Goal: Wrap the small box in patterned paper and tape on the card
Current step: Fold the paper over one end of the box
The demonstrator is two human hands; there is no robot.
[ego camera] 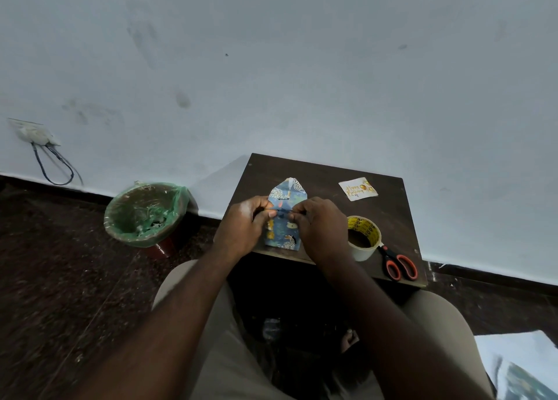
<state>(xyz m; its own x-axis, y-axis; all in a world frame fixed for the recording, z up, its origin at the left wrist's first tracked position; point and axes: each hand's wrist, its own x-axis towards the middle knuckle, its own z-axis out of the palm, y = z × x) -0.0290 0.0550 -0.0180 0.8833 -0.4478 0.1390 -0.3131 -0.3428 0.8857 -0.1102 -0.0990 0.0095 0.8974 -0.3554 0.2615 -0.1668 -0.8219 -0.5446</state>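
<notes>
A small box wrapped in blue patterned paper (283, 227) lies on the dark wooden table (320, 173). Its far end of paper is folded into a pointed flap that stands up. My left hand (246, 224) and my right hand (317, 227) meet over the middle of the box, fingers curled, pinching the paper at the base of that flap. The box itself is hidden under the paper. A white birthday card (358, 189) lies at the far right of the table, apart from the box.
A roll of clear tape (362, 237) stands right of my right hand, with orange-handled scissors (400, 265) beside it near the front right corner. A bin with a green liner (148, 215) sits on the floor to the left. More paper (522, 366) lies at bottom right.
</notes>
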